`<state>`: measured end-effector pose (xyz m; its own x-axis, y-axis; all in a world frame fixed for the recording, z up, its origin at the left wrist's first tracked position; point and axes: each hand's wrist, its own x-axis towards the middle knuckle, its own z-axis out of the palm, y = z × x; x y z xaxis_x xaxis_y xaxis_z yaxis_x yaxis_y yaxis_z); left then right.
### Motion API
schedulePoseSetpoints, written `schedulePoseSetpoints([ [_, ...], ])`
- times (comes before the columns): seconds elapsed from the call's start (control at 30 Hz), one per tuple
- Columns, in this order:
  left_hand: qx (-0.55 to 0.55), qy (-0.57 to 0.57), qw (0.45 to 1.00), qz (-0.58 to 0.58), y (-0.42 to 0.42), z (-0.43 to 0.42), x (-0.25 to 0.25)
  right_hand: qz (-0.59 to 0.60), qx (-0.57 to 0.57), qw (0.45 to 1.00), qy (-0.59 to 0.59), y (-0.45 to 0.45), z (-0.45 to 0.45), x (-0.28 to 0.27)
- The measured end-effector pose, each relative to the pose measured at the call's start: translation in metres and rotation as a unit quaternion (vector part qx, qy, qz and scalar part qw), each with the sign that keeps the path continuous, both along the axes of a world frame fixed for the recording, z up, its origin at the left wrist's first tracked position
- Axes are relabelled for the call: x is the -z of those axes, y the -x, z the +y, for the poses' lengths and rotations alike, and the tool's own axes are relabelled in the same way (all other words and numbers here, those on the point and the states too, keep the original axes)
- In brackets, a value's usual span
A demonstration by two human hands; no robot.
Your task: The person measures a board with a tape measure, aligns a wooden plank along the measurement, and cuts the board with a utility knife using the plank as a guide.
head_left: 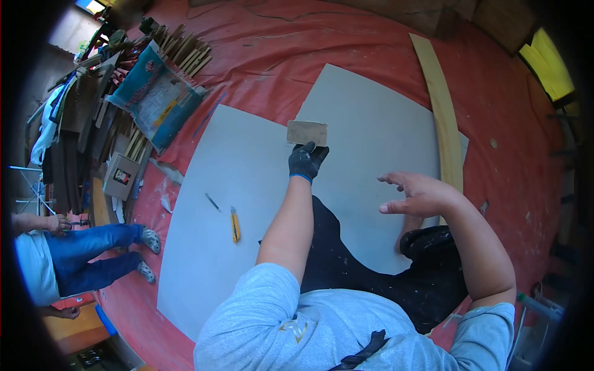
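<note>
My left hand (304, 161) wears a dark glove and grips the near edge of a small brownish rectangular block (307, 133), held over the boundary between two large pale boards. My right hand (409, 193) is bare and raised over the right board (365, 117), thumb and fingers apart, holding nothing. On the left board (204, 167) lie a yellow utility knife (235, 225) and, just beyond it, a thin dark pencil-like item (212, 201).
A long wooden plank (440, 105) lies along the right board. Red sheeting (260, 68) covers the floor. Wood scraps and a blue bag (154, 99) are piled at upper left. Another person in jeans (93, 247) stands at left.
</note>
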<state>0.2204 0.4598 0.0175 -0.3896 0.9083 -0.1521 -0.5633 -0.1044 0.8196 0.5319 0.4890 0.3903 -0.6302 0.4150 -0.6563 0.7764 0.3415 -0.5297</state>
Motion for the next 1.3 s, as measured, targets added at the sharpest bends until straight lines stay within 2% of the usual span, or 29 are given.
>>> schedulePoseSetpoints([
  [0.13,-0.009,0.002,0.999,0.045,-0.005,0.003,-0.002,0.0,0.006,1.0,0.011,-0.006,0.0,0.001],
  [0.2,0.004,0.076,0.96,0.269,-0.008,0.002,-0.015,-0.011,0.014,1.0,0.019,-0.005,-0.002,-0.008],
  [0.23,0.019,0.144,0.875,0.463,-0.014,-0.003,-0.054,-0.016,0.019,0.999,0.024,-0.005,-0.003,-0.011],
  [0.27,0.033,0.203,0.746,0.633,-0.017,-0.005,-0.077,-0.014,0.021,0.999,0.025,-0.006,-0.004,-0.011],
  [0.37,0.04,0.199,0.736,0.646,-0.015,-0.004,-0.07,-0.01,0.023,0.999,0.027,-0.008,-0.004,-0.009],
  [0.43,0.035,0.19,0.771,0.607,-0.015,-0.004,-0.063,-0.011,0.019,0.999,0.025,-0.01,-0.004,-0.007],
  [0.47,0.03,0.179,0.861,0.475,-0.015,-0.003,-0.06,-0.013,0.017,1.0,0.02,-0.01,-0.004,-0.006],
  [0.5,0.008,0.165,0.929,0.331,-0.016,-0.001,-0.056,-0.016,0.014,1.0,0.016,-0.011,-0.004,-0.004],
  [0.53,-0.017,0.13,0.99,0.045,-0.017,0.004,-0.044,-0.018,0.011,1.0,0.012,-0.011,-0.004,-0.003],
  [0.6,-0.024,0.076,0.985,-0.155,-0.01,0.009,-0.008,-0.014,0.013,1.0,0.016,-0.012,-0.003,-0.003],
  [0.63,-0.007,0.069,0.996,-0.064,-0.002,0.009,0.016,-0.012,0.015,1.0,0.018,-0.012,-0.003,-0.003],
  [0.7,0.011,0.036,0.999,0.032,0.003,0.007,0.029,-0.009,0.016,1.0,0.02,-0.015,-0.003,-0.001],
  [0.8,0.008,-0.008,0.999,0.043,0.004,0.005,0.031,-0.016,0.012,1.0,0.021,-0.015,-0.002,-0.002],
  [0.93,0.006,0.026,0.998,0.052,0.005,0.006,0.027,-0.039,0.007,0.999,0.029,-0.012,-0.004,-0.013],
  [0.97,0.016,0.068,0.986,0.154,0.003,0.005,0.011,-0.041,0.007,0.999,0.03,-0.011,-0.004,-0.015],
  [1.0,0.025,0.111,0.96,0.254,0.0,0.003,-0.005,-0.044,0.008,0.998,0.032,-0.01,-0.004,-0.017],
  [1.03,0.042,0.178,0.878,0.442,-0.01,-0.002,-0.055,-0.047,0.01,0.998,0.033,-0.011,-0.005,-0.018],
  [1.07,0.057,0.234,0.756,0.609,-0.016,-0.005,-0.084,-0.043,0.003,0.998,0.035,-0.012,-0.004,-0.017],
  [1.2,0.04,0.204,0.836,0.508,-0.014,-0.003,-0.065,-0.048,-0.029,0.998,0.042,-0.017,-0.006,-0.01],
  [1.3,0.034,0.182,0.857,0.481,-0.008,0.0,-0.04,-0.059,-0.056,0.995,0.052,-0.018,-0.007,-0.006],
])
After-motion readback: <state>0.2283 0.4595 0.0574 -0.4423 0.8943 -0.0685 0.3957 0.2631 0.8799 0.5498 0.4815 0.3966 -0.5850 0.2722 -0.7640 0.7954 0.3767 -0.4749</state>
